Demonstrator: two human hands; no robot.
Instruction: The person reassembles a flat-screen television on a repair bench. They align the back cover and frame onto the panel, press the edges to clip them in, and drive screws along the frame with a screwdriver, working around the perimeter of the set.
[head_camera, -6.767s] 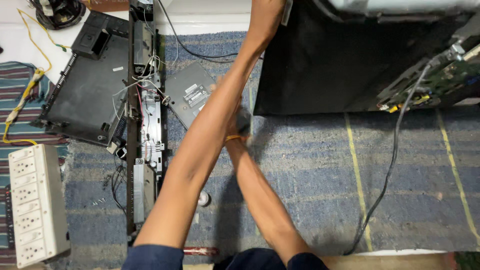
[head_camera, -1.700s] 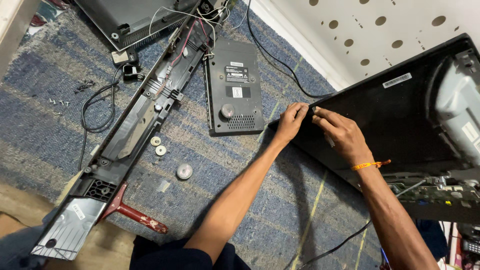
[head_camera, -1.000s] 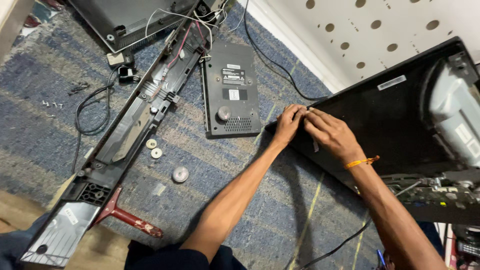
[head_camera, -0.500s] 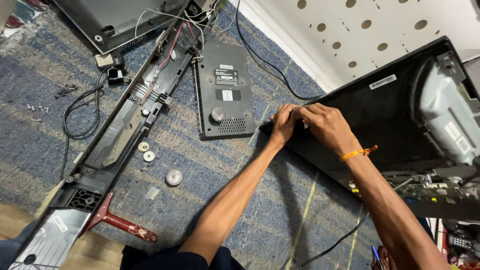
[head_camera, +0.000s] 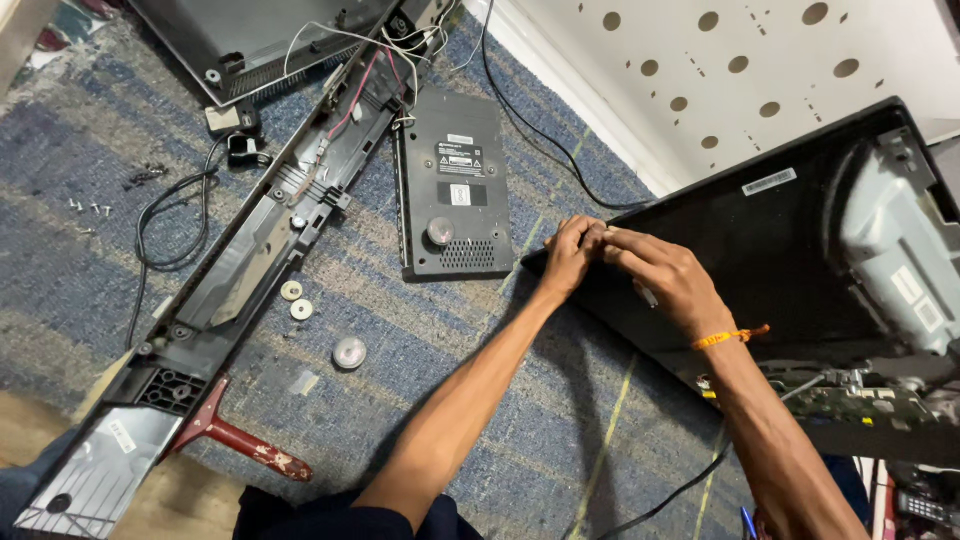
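Both hands have stayed at the near corner of the large black panel (head_camera: 760, 250) on the blue rug (head_camera: 500, 400): left hand (head_camera: 572, 255) and right hand (head_camera: 670, 280) pinch its edge together, fingertips meeting, suggesting continued work there.

Grey box (head_camera: 455, 195), red-handled tool (head_camera: 240, 443), round discs (head_camera: 349, 352)
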